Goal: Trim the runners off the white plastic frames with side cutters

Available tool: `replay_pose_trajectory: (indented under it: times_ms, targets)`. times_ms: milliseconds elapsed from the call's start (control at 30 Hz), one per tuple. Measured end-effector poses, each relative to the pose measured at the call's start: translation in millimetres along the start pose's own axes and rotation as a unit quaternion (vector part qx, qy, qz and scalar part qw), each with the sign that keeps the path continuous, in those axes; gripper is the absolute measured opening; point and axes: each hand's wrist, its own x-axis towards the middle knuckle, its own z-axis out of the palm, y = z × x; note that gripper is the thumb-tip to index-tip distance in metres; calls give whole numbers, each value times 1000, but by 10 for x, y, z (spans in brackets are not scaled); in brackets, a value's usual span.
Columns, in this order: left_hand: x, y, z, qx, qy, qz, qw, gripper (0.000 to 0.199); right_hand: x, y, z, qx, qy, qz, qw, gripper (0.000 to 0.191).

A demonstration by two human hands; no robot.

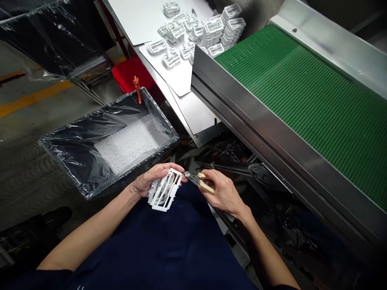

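Note:
My left hand is closed round several white plastic frames, held together in front of my dark blue top. Pale-handled pliers are gripped in my right hand, with their metal jaws pointing left. The jaw tips are beside the upper right corner of the frames, near the fingertips of my left hand; whether they touch the plastic I cannot tell.
A bin lined with black plastic, with white parts inside, stands at the left. Stacks of white frames lie on a table beyond. A green conveyor with metal sides runs along the right. Behind the bin is a red stool.

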Motion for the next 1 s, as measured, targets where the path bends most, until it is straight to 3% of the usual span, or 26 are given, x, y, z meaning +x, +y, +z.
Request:
replay_pose_trajectory:
  times_ms: [367, 1000]
  targets:
    - [18, 4, 4, -16, -19, -9, 1000, 46, 38, -16, -75, -151, -16, -43, 987, 26]
    - [-4, 8, -42, -34, -44, -8, 998, 44, 73, -34, -32, -169, 0, -64, 984, 21]
